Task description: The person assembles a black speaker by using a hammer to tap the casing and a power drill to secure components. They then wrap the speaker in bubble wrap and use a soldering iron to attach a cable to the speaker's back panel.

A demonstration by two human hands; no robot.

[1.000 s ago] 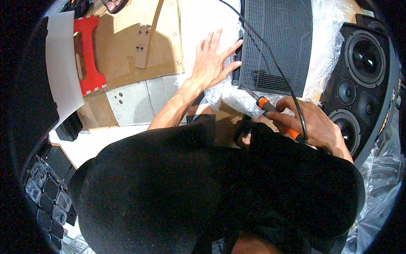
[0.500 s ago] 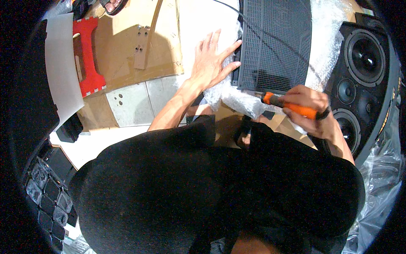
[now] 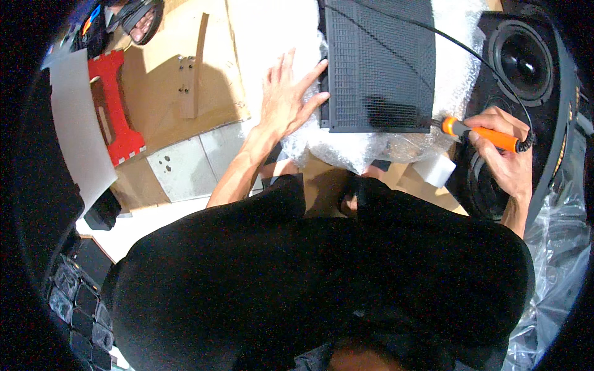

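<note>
A dark grey panel with a fine grid of holes (image 3: 380,62) lies on bubble wrap in front of me. My left hand (image 3: 286,102) is open on the white wrap beside its left edge, fingers spread, with the thumb and forefinger reaching to that edge. In my right hand (image 3: 504,151) is a corded soldering iron (image 3: 495,137) with an orange and black handle. Its front end points left at the panel's near right corner; the tip itself is too blurred to tell whether it touches. A black cord (image 3: 470,52) runs from the handle's back end across the panel.
At right stands a black speaker cabinet (image 3: 482,93) with round drivers. A small white block (image 3: 435,170) lies near the panel's corner. Leftward are cardboard (image 3: 161,105), a wooden strip (image 3: 200,68), screws and a red frame piece (image 3: 117,105). Another person's sandalled foot (image 3: 142,28) is at upper left.
My right hand has carried the soldering iron rightward along the panel's near edge to its right corner. The left hand keeps its place by the panel, while the whole view has shifted.
</note>
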